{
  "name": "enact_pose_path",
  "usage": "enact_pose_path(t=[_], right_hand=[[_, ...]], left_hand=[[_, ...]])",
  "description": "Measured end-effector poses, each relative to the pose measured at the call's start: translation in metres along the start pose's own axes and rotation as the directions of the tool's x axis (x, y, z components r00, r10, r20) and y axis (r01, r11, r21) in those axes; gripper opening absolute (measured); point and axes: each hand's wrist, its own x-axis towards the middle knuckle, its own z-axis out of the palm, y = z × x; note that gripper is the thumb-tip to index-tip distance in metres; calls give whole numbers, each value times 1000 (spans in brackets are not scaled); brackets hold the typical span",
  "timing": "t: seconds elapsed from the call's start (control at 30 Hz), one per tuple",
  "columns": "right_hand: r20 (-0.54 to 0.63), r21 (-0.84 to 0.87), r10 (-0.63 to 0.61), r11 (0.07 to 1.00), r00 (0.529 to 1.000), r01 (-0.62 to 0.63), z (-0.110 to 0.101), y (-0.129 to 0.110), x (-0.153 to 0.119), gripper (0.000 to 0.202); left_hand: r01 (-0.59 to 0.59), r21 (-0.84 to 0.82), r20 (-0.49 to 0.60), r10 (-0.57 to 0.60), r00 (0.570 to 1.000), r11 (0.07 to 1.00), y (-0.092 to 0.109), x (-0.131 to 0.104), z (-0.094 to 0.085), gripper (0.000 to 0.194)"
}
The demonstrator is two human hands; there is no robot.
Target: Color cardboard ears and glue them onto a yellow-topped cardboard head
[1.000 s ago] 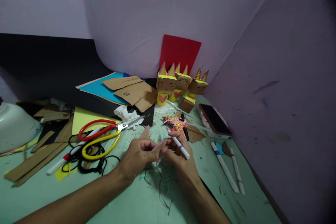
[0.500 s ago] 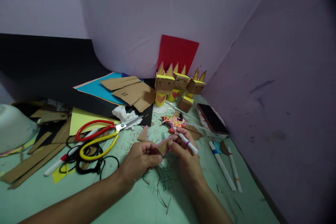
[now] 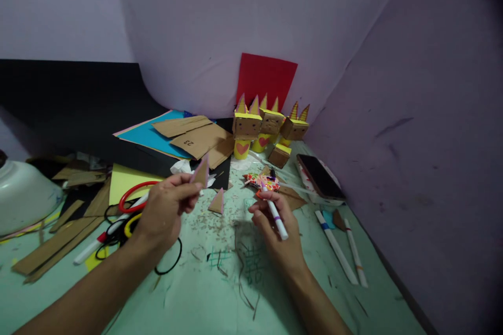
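Observation:
Raised over the scissors (image 3: pixel 135 193), my left hand (image 3: pixel 167 207) pinches a cardboard triangle (image 3: pixel 201 171) with purple edges, its tip pointing up. A second purple-edged triangle (image 3: pixel 217 202) lies on the green table between my hands. My right hand (image 3: pixel 279 225) holds a white marker (image 3: pixel 276 217) with a purple band between its fingers, near a floral-patterned piece (image 3: pixel 261 182). Behind stand box-headed cardboard figures (image 3: pixel 247 126) with pointed ears and yellow bases with hearts. A small brown box (image 3: pixel 279 155) with a yellow top sits in front of them.
Cardboard strips (image 3: pixel 58 243), black cord (image 3: pixel 173 264) and a red-banded marker (image 3: pixel 90 248) lie at the left, beside a white rounded object (image 3: pixel 27 196). At the right are a phone (image 3: pixel 321 177) and two markers (image 3: pixel 336 247). Cardboard sheets (image 3: pixel 204 138) lie behind.
My left hand has moved left and up with the triangle, away from my right hand, and now covers part of the scissors. My right hand keeps the marker, which has tilted more upright.

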Motion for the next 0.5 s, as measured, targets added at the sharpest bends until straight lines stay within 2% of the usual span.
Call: enact_pose_path(t=[0.03, 0.1, 0.2, 0.27, 0.4, 0.5], right_hand=[[42, -124, -50, 991, 998, 55, -1, 2, 0, 30], [127, -313, -105, 939, 986, 140, -2, 4, 0, 37], [189, -446, -150, 867, 971, 221, -2, 5, 0, 48], [214, -493, -181, 828, 960, 267, -1, 5, 0, 48], [242, -571, -174, 770, 955, 285, 0, 8, 0, 41], [240, -550, -187, 782, 953, 292, 2, 10, 0, 40]], left_hand=[[-5, -10, -28, 5, 1000, 1000, 4, 3, -3, 19], [34, 33, -18, -33, 999, 999, 5, 6, -4, 20], [143, 191, 69, -159, 985, 971, -6, 1, 0, 17], [191, 281, 90, -223, 971, 941, -16, -3, 4, 16], [118, 416, 72, -162, 984, 902, -27, -3, 8, 15], [23, 599, 156, -145, 977, 800, -25, -2, 7, 21]])
